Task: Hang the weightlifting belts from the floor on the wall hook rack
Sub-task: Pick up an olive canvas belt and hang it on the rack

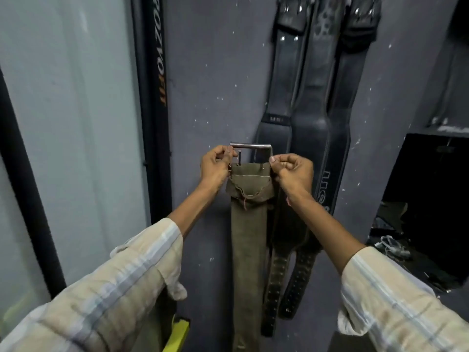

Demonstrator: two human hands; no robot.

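Both my hands pinched the olive belt (247, 224) by its buckle (250, 151): left hand (215, 165), right hand (293, 171); strap hung straight down, rack overhead.

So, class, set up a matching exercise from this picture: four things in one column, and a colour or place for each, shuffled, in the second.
Column one:
1. fabric belt
2. metal buckle
3. hanging leather belts
4. studded belt

Column two:
A. black, high on the wall
B. olive green
C. pinched between left hand and right hand
D. dangling behind the right forearm

Pairs: 1-B, 2-C, 3-A, 4-D
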